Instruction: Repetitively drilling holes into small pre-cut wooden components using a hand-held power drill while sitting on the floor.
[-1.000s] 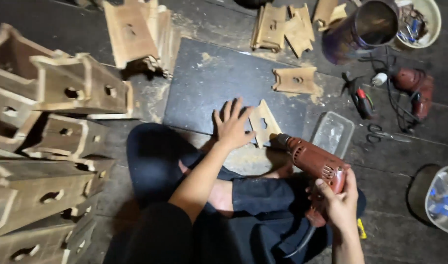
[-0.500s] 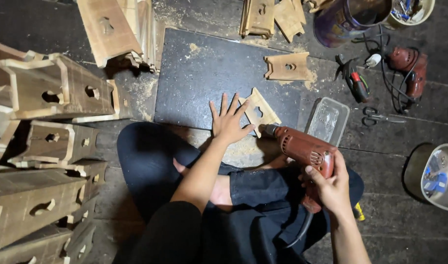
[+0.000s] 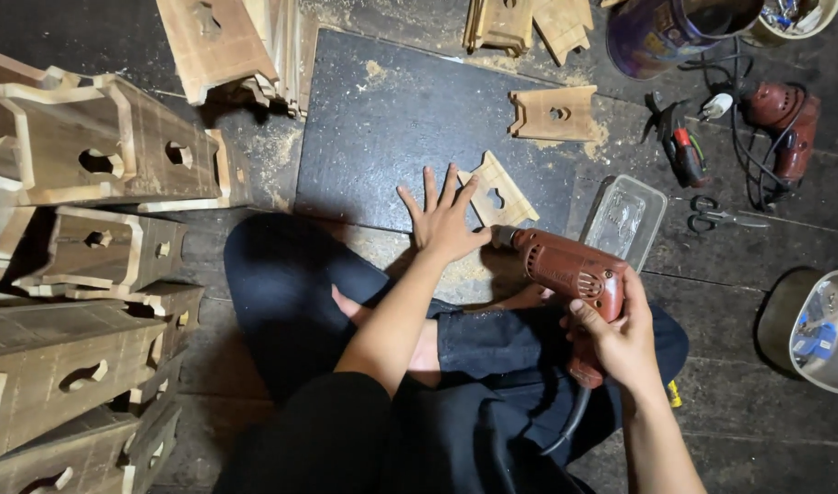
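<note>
My left hand [image 3: 443, 218] lies flat with fingers spread, pressing a small shaped wooden plate [image 3: 497, 191] with a cut-out hole down on a dark board [image 3: 391, 119]. My right hand [image 3: 617, 337] grips the handle of a reddish-brown electric drill [image 3: 565, 267]. The drill's nose points left and meets the lower edge of the wooden plate, right beside my left thumb. Sawdust lies under the plate. My crossed legs in dark trousers are below the board.
Stacks of wooden box-like pieces [image 3: 80, 265] with cut-outs fill the left. Another wooden plate [image 3: 554, 113] lies on the board's far right. A clear plastic tray [image 3: 625, 220], scissors [image 3: 720, 218], a second drill [image 3: 784, 119], a purple can [image 3: 661, 37] and a tub of parts [image 3: 821, 329] sit at right.
The drill has moved left and its nose now reaches the plate's edge. My left hand stays spread on the plate. The view has shifted slightly.
</note>
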